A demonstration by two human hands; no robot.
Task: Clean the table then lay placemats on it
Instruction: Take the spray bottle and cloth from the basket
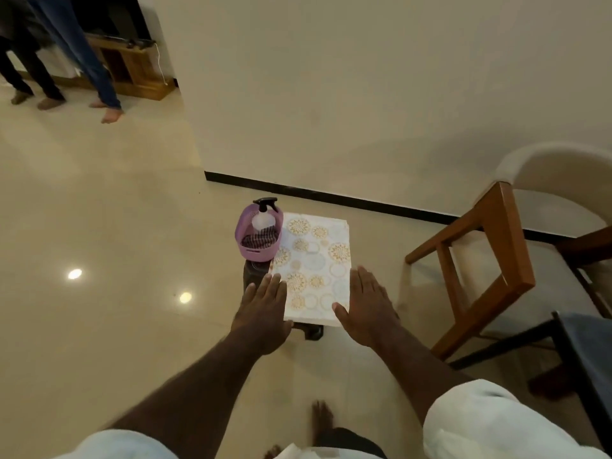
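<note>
We're scanning for lettering and find none readable, neither on the spray bottle (pixel 263 220) nor the placemats (pixel 314 266).

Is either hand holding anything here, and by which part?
Nothing is held: the left hand and right hand are open, fingers straight, flanking the placemats; contact cannot be told.

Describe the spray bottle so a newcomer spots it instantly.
Below the wall's black skirting, a small dark stand holds a stack of patterned placemats. Left of them sits a purple basket; the spray bottle stands at its far end, clear with a black trigger, unlike the striped cloth beside it.
</note>
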